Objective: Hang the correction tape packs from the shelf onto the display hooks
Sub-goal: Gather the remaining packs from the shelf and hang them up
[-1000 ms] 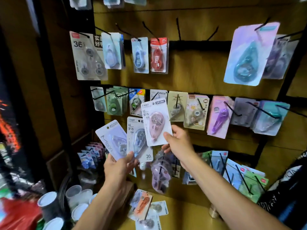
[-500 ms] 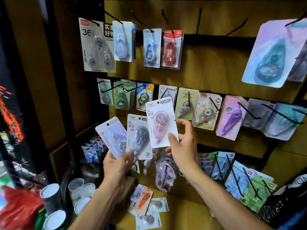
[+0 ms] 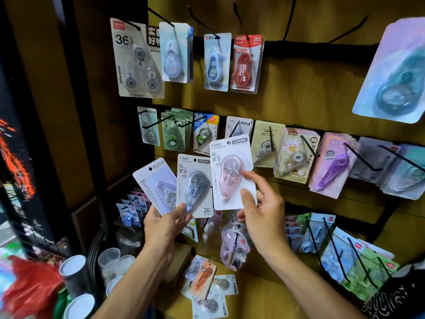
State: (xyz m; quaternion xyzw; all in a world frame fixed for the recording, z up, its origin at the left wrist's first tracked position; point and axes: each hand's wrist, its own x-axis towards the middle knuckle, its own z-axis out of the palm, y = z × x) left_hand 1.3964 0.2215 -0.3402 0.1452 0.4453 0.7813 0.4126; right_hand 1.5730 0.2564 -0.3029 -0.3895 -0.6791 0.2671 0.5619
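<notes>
My right hand pinches a white pack with a pink correction tape, thumb on its lower right corner and forefinger on the blister. The pack's top hole sits just below a hook holding a similar white pack in the middle row. My left hand grips two more packs fanned out: a grey-tape pack and a pale "Moon" pack. Several loose packs lie on the wooden shelf below.
Black display hooks carry many packs in three rows; two bare hooks stick out at the top right. A large purple pack hangs near the right edge. Paper cups and a red bag stand at the lower left.
My right hand has shifted its grip on the pink pack, with the forefinger now on the blister. Both hands and their packs stay at about the same spot before the middle row.
</notes>
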